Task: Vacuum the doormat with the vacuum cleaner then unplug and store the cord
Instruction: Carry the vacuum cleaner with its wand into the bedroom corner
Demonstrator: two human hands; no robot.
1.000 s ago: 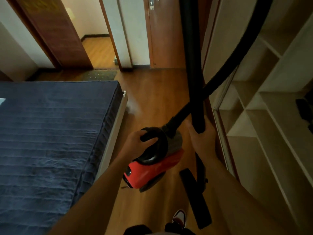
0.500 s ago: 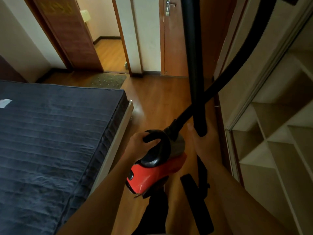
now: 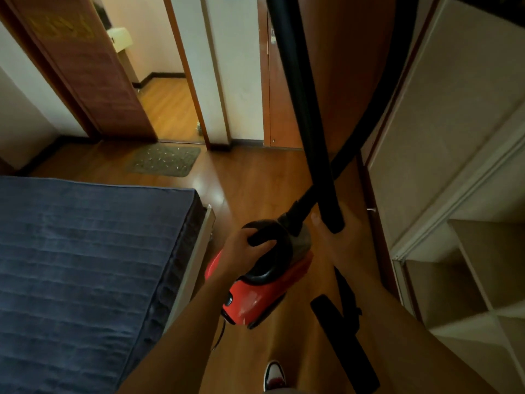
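A red vacuum cleaner (image 3: 255, 297) with a black handle hangs above the wooden floor. My left hand (image 3: 244, 251) grips that handle. My right hand (image 3: 338, 245) holds the black wand (image 3: 306, 109), which stands nearly upright. Its floor nozzle (image 3: 343, 345) hangs low near my right forearm. A black hose (image 3: 366, 132) loops from the vacuum's front up to the right. A thin cord (image 3: 220, 336) dangles below the vacuum's rear. The grey-green doormat (image 3: 163, 160), speckled with bits, lies on the floor ahead by the open doorway.
A bed with a dark blue mattress (image 3: 85, 265) fills the left side. Open white shelving (image 3: 468, 280) lines the right. A strip of wooden floor (image 3: 255, 189) runs between them toward the mat. A brown door (image 3: 85, 66) stands open at the back left. My shoe (image 3: 274, 375) shows below.
I have walked forward along the bed; the doormat and doorway are closer and larger. Both hands keep the same hold on the vacuum handle and the wand.
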